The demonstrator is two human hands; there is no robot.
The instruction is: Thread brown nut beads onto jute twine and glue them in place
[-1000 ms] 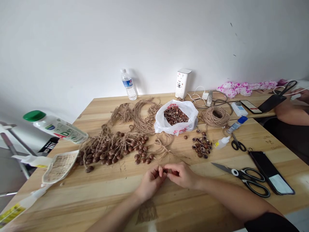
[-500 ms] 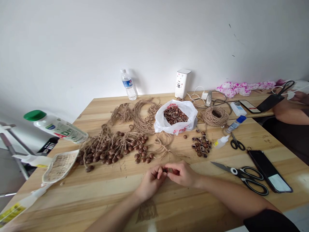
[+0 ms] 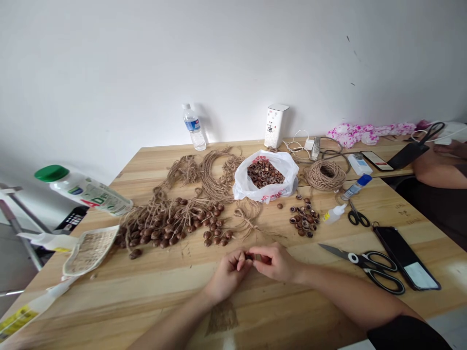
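- Two hands meet near the front edge of the counter (image 3: 109,301), in front of the white plastic bag (image 3: 266,182) of brown shells: the left hand (image 3: 228,272) and the right hand (image 3: 275,262) have their fingertips pinched together on a small dark piece (image 3: 250,256), too small to tell what it is.
- Both hands are curled nearly closed around that piece, just above the wood.
- Left of the bag lies a heap of twine strands with brown nuts (image 3: 171,223) tied on.
- Right of the bag sits a coil of twine (image 3: 326,175); in front of it, a loose cluster of shells (image 3: 303,216).
- Further right of the bag, large black-handled scissors (image 3: 368,267) lie open beside a dark phone (image 3: 406,257).
- Behind the bag stands a water bottle (image 3: 194,127).
- Far right of the bag, another person's arm (image 3: 440,170) rests on the counter.
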